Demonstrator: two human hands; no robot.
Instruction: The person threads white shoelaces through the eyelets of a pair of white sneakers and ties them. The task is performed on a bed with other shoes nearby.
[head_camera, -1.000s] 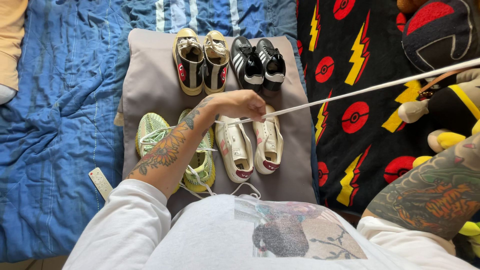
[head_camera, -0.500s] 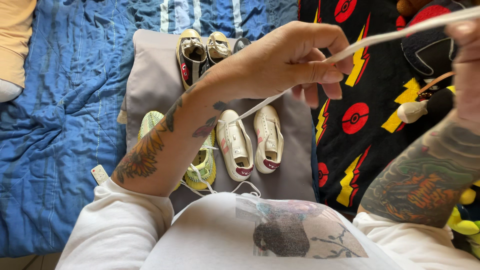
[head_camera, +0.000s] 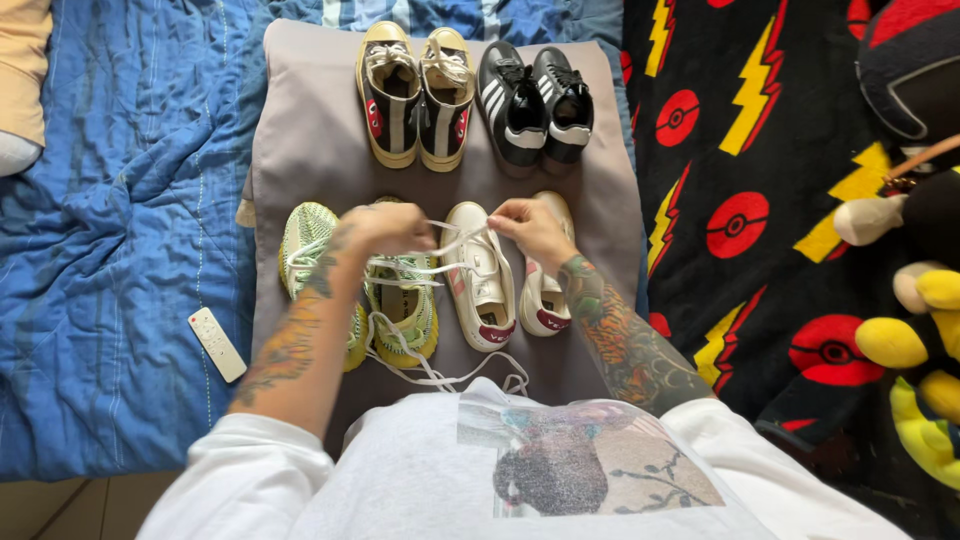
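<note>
- The left hand (head_camera: 385, 228) and the right hand (head_camera: 528, 222) both work over the cream low-top sneaker (head_camera: 480, 275), the left shoe of a cream pair that lies toe toward the person on a grey pillow (head_camera: 300, 150) on the bed.
- A white shoelace (head_camera: 455, 245) runs between the two hands across the upper part of that sneaker. Fingers of each hand are pinched together on it, one end to each side, as far as the view shows; the exact eyelet row is too small to tell.
- To do this lacing step well, I would keep both ends even and pull them level, so the lace lies flat across the tongue and does not twist.
- Tension should be gentle and equal. A hard tug from one side would likely drag the sneaker across the pillow toward the yellow-green knit sneaker (head_camera: 405, 310) just beside it.
- Loose white lace (head_camera: 440, 375) trails off the near edge of the pillow toward the person's white shirt (head_camera: 420, 470). It seems wise to keep that slack apart from the lace in hand, since the two could tangle.
- The second cream sneaker (head_camera: 548, 290) sits touching its mate, partly under the right wrist; lifting the wrist a little would avoid nudging it.
- Further off on the pillow stand a pair of black-and-cream high-tops (head_camera: 418, 95) and a pair of black striped sneakers (head_camera: 535, 100), well apart from the work.
- A white remote (head_camera: 217, 344) lies on the blue quilt (head_camera: 110, 200), out of the way.
</note>
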